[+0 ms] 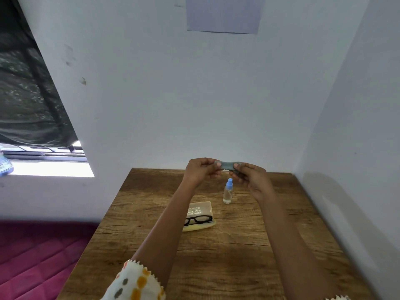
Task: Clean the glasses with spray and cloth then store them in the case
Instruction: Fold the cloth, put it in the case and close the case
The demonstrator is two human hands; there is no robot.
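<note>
Holding the grey cloth [227,165] stretched between left hand [200,171] and right hand [252,177], fingers pinching each end, above the far side of the table [238,258]. Got the glasses [200,219] lying in the open case [202,207], spray bottle [228,192] upright just beyond.

Grey cloth [227,165] pinched between both hands [202,171] above spray bottle [228,192], glasses [198,219] in open case [200,210]

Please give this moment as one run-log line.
left hand, right hand: pinch grey cloth | black-framed glasses: in open yellow case | clear blue-capped spray bottle: upright on wooden table
</note>
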